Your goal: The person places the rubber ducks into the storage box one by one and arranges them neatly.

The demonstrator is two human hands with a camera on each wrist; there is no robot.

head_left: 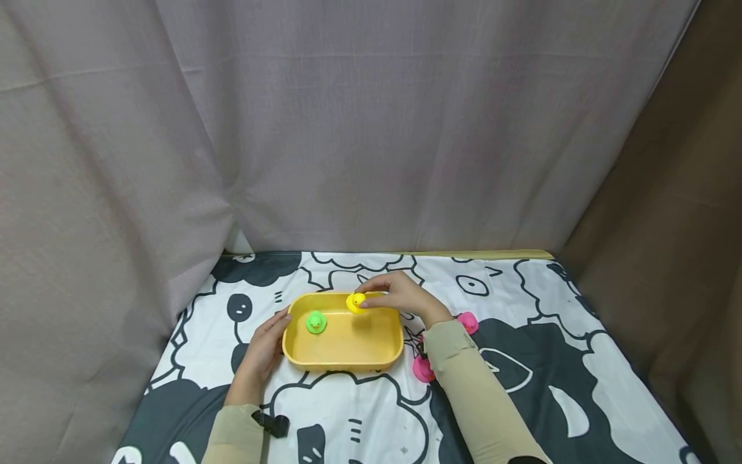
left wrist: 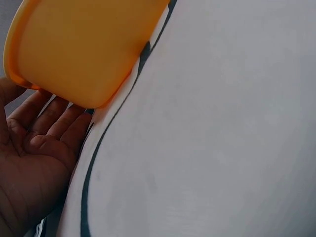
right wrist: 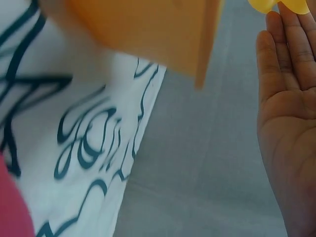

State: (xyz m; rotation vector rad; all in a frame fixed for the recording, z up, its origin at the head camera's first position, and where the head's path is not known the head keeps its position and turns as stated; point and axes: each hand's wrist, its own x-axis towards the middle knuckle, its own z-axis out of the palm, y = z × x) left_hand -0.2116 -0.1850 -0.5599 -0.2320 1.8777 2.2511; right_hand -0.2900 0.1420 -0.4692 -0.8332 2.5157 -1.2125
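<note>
A yellow rubber duck (head_left: 355,303) is pinched between the fingers and thumb of my right hand (head_left: 400,296), over the far right part of a yellow tray (head_left: 348,361). Only the duck's lower edge (right wrist: 264,5) shows at the top of the right wrist view. My left hand (head_left: 268,345) holds the tray's left end; in the left wrist view its fingers (left wrist: 49,116) lie below the rim, with the thumb up at the rim. Inside the tray, on its left side, sits a green rubber duck (head_left: 315,322).
To the right of the tray, a pink toy (head_left: 423,369) lies beside my right sleeve, and another pink toy (head_left: 467,323) lies farther back, partly hidden. A black-and-white patterned cloth (head_left: 353,412) covers the table. Grey curtains (head_left: 371,129) hang behind it.
</note>
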